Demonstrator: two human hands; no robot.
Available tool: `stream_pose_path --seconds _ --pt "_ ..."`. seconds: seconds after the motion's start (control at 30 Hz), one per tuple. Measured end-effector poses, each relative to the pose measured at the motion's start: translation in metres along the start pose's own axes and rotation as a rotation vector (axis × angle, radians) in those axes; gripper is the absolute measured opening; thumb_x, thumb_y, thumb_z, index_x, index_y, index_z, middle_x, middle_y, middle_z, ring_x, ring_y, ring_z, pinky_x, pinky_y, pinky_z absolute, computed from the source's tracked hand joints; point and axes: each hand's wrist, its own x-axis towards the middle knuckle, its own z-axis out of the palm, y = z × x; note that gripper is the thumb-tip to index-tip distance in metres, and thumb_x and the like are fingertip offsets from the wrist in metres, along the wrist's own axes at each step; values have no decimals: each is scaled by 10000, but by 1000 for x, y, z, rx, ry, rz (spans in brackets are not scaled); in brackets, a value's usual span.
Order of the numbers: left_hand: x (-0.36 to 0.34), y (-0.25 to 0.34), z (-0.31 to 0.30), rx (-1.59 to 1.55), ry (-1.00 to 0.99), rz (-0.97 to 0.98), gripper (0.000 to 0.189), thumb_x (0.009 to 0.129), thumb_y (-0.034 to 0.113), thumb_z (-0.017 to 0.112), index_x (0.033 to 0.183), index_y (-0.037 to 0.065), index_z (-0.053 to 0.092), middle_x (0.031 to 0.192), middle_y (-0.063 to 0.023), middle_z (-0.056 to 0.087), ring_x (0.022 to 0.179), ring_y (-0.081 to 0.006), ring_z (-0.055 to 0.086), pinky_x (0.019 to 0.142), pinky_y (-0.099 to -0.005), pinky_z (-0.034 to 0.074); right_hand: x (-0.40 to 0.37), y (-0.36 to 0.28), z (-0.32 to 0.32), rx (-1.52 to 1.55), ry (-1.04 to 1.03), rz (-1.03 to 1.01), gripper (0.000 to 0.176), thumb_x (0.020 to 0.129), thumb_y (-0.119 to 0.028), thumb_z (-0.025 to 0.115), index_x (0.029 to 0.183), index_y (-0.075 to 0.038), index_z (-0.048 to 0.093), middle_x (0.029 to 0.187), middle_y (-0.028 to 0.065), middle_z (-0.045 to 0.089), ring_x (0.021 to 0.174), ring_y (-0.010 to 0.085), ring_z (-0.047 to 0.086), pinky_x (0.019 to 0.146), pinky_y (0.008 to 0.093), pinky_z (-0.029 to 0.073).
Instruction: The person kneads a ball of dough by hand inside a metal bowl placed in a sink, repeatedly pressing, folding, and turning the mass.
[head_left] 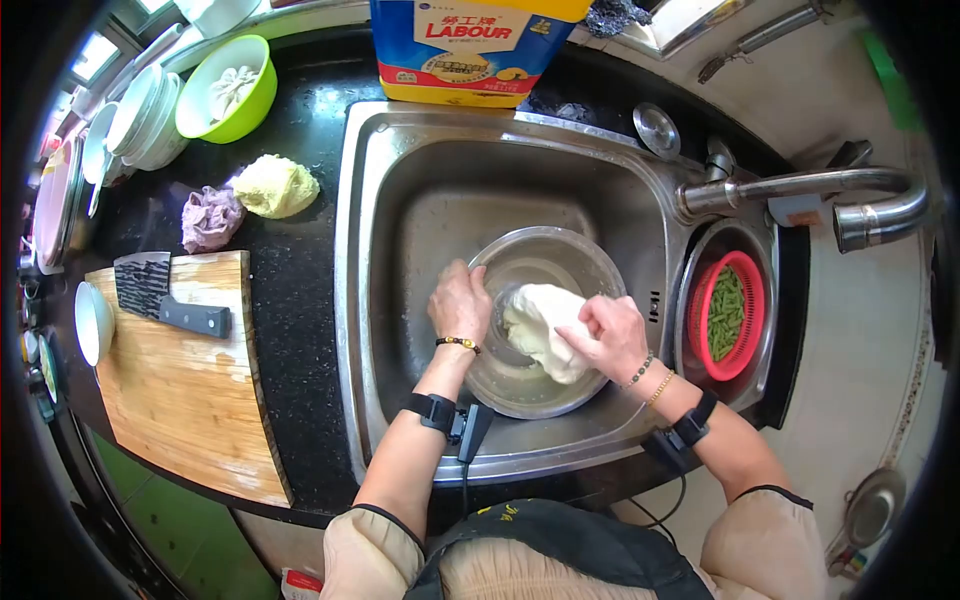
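**kitchen_lurker:** Head cam is looking straight down into a steel sink (450,190) — anyone making out what the hands are doing in there?

**wok_dad:** Yep. A steel bowl (545,255) is sitting on the sink floor. The left hand (460,300) is holding it at its left rim, with the grip curled tight over the edge. The right hand (612,335) is reaching in from the other side, and its grip is clamping onto a white lump (535,325), fingers digging into the top. The lump is lying inside the bowl, toward the right half. I'm not managing to tell whether it's dough or a wet cloth.

**kitchen_lurker:** And what's lying around it?

**wok_dad:** A red basket (700,300) of green beans (726,315) is sitting in the small round well just right of the main basin, and the tap (800,185) is swinging out to the right, away from the bowl. On the black surface (300,300) to the left, a wooden cutting board (190,400) is carrying a cleaver (165,295) near its far end. Beyond that, a purple rag (210,218) and a pale yellow rag (275,185) are lying side by side, touching. A green bowl (255,100) is sitting further back beside some stacked white dishes (145,120) — and a yellow-and-blue "LABOUR" box (470,45) is standing right behind the sink.
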Motion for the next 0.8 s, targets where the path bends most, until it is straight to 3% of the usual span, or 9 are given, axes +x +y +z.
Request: stream_pose_path --seconds 0.03,0.1,0.13,0.27,0.57,0.8 --pt "0 -2 0 9 8 0 256 889 281 533 832 32 554 845 -209 626 799 -417 606 697 -502 470 3 -2 5 -1 0 -7 372 671 -319 758 857 -59 568 819 120 544 873 272 538 774 366 421" --pt "0 2 -3 21 -4 -27 254 888 279 534 840 31 557 850 -209 625 807 -414 608 701 -500 473 13 -12 22 -153 314 -528 308 673 -260 729 852 -68 568 858 103 534 886 275 529 841 407 398" --pt "-1 2 -4 29 -28 -48 252 887 278 534 848 30 560 855 -209 625 814 -410 609 705 -497 475 14 -19 30 -103 375 -512 246 693 -184 679 887 -72 576 946 96 539 963 281 525 916 466 362" --pt "0 -1 1 9 -13 -25 248 884 274 539 853 29 565 863 -206 624 826 -400 612 710 -490 481 25 -27 47 -180 312 -480 259 743 -110 589 997 -61 585 1096 117 541 1117 287 497 979 482 339" --pt "-2 2 1 26 2 -64 230 870 256 559 836 28 568 840 -191 624 815 -379 617 699 -474 485 26 -22 82 -378 266 -500 273 733 -154 566 990 -65 602 1154 155 531 1140 299 480 939 463 362" --pt "0 3 0 -43 49 -52 263 881 271 541 818 16 546 838 -212 612 816 -415 596 701 -498 462 43 -21 101 -462 216 -467 269 730 -189 563 972 -82 611 1196 146 503 1175 298 442 909 474 358"
